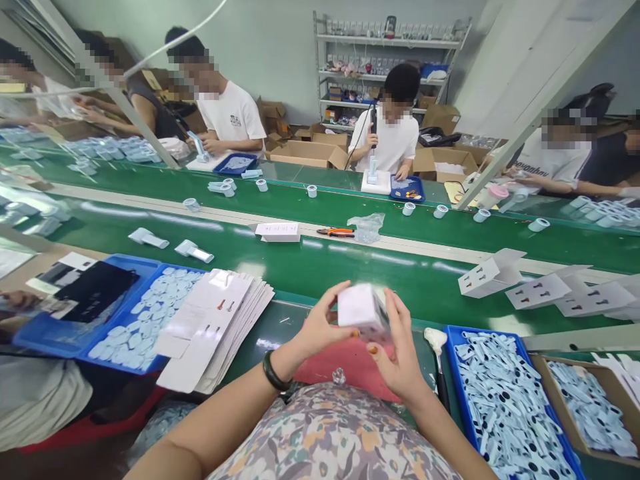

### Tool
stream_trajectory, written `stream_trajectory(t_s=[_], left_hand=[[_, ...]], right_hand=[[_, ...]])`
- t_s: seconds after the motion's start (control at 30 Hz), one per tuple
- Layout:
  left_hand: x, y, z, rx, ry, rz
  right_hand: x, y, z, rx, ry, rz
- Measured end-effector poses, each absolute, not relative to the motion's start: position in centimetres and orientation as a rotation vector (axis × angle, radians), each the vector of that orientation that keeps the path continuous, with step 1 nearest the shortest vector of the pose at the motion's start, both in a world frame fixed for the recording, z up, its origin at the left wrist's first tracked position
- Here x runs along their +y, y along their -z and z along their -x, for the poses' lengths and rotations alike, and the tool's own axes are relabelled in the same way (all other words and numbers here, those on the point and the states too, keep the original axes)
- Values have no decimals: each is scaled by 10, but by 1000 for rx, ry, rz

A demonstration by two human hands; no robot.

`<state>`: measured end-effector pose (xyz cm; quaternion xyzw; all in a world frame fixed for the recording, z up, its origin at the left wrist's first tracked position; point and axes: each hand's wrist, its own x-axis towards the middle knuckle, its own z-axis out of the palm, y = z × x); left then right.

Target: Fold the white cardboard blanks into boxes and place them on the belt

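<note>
A small white box (361, 308) is held up between my two hands, over the near edge of the green bench. My left hand (324, 325) grips its left side, fingers at the back and thumb along the bottom. On the right side, my right hand (400, 340) presses against the box with its fingers, the thumb lower down. The box is slightly blurred, and its far side is hidden. Beneath my hands lies a red mat (345, 368). To the left rests a stack of flat white printed cartons (215, 327).
Blue trays of light blue parts (145, 317) (505, 400) lie at both sides. A black-handled tool (441, 373) is by the right tray. Orange pliers (336, 232), a folded carton (278, 231) and open white boxes (493, 272) sit on the green line. People work opposite.
</note>
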<state>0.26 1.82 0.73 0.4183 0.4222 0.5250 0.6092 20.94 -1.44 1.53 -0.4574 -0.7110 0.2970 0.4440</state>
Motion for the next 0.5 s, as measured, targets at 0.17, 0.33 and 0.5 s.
stream_trajectory(t_s=[0.17,0.33,0.5], left_hand=[[55,20,-24,881,-1397,-234],[57,51,-68,797,-1151,-51],[81,80,-99,863,-919,-79]], right_hand=[[-16,35,-200,-1128,-1129,1371],[34,67,-199,-694,-1230,1321],[89,75,-222,-599,-1089,1339]])
